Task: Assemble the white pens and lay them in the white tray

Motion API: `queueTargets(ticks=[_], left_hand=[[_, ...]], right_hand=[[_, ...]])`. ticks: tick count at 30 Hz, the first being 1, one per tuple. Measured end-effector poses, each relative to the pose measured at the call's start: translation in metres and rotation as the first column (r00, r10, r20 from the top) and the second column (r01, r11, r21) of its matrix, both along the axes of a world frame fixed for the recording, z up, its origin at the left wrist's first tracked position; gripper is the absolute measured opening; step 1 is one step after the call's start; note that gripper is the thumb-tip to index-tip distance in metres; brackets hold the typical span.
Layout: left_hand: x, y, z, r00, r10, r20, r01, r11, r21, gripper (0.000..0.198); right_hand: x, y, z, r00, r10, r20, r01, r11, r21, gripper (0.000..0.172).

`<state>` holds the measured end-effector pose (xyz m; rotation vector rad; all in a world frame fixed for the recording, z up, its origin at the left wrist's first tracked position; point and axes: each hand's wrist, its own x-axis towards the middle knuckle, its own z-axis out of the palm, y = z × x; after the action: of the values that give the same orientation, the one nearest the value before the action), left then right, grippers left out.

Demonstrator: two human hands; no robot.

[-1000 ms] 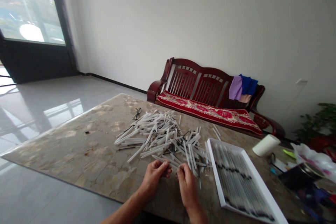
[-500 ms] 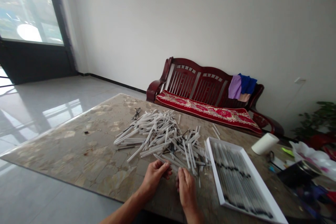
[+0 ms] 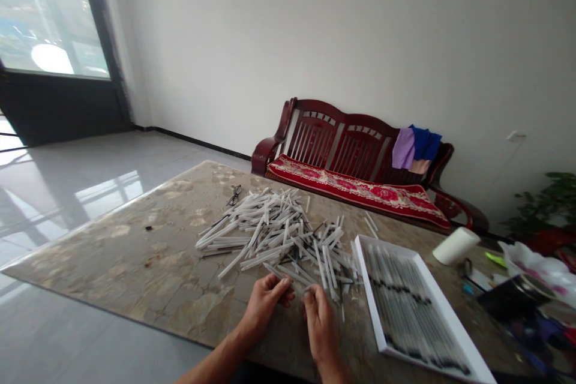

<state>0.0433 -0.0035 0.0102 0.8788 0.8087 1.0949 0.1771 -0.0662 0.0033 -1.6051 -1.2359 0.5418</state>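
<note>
Very little moves over this last second. My left hand (image 3: 264, 301) stays at the near edge of the pile of sticks (image 3: 274, 234), fingers curled toward the thumb. My right hand (image 3: 317, 319) has slid a touch toward me and now sits with its fingertips bent in toward the left ones. The two hands are close together, almost tip to tip. A thin pale stick seems to run between them, but it is too small and blurred for me to tell whether either hand is clamped on it or only resting on the heap. The pile lies where it lay, spread across the middle of the table (image 3: 135, 258). The tray (image 3: 368, 291) just to the right of my right hand holds the same rows of sticks, so I judge the fingering at the pile's edge is ongoing, with nothing newly carried over. My forearms are cut off by the bottom edge, the tray's near corner runs out of frame, and the clutter at far right beyond the paper roll (image 3: 455, 246) is smeared past reading.
</note>
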Motion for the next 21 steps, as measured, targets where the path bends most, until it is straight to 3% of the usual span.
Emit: queueTargets(ticks=[2, 7, 13, 16, 19, 21], left_hand=[[-0.001, 0.0, 0.0, 1.0, -0.007, 0.005, 0.007, 1.0, 0.003, 0.045], [-0.002, -0.002, 0.003, 1.0, -0.03, -0.007, 0.03, 1.0, 0.008, 0.046], [-0.004, -0.001, 0.003, 0.998, -0.053, -0.031, 0.054, 0.998, 0.035, 0.044], [-0.005, 0.0, 0.002, 0.996, -0.071, -0.051, 0.074, 0.996, 0.057, 0.043], [-0.005, 0.001, 0.001, 0.992, -0.095, -0.083, 0.101, 0.992, 0.072, 0.042], [-0.004, 0.0, 0.0, 0.986, -0.118, -0.116, 0.128, 0.989, 0.077, 0.041]], right_hand=[[-0.001, 0.0, 0.001, 1.0, -0.002, 0.022, 0.002, 1.0, 0.015, 0.038], [-0.003, 0.001, -0.003, 0.995, -0.003, -0.096, -0.008, 0.993, -0.114, 0.05], [-0.007, -0.002, 0.003, 0.999, 0.047, 0.018, -0.047, 0.999, 0.006, 0.041], [-0.013, -0.003, 0.007, 0.985, 0.058, -0.16, -0.079, 0.989, -0.129, 0.051], [-0.016, -0.005, 0.012, 0.918, 0.058, -0.392, -0.19, 0.933, -0.307, 0.056], [-0.013, -0.007, 0.017, 0.887, 0.104, -0.45, -0.269, 0.908, -0.321, 0.057]])
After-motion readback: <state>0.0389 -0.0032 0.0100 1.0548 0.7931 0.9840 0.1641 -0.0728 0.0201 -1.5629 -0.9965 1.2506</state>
